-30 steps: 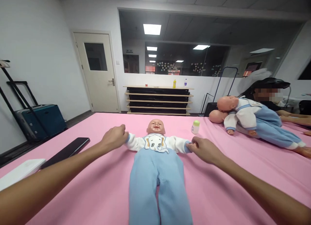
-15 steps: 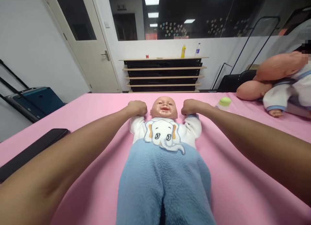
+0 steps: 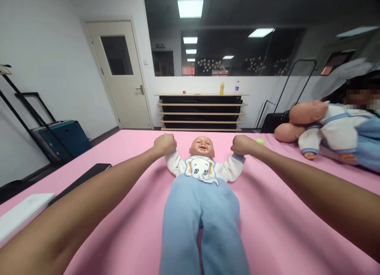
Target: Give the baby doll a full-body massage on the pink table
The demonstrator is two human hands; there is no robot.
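In the head view, a doll (image 3: 204,199) in a white-and-blue outfit lies face up at the lower centre of the frame, on a pink sheet (image 3: 130,223). The left hand (image 3: 165,144), left of the doll's head, has its fingers curled shut around the end of one doll arm; the right hand (image 3: 242,145), right of the head, grips the other the same way. Both doll arms bend upward. Two more dolls (image 3: 323,126) lie at the right edge, and a black phone (image 3: 84,180) at the lower left.
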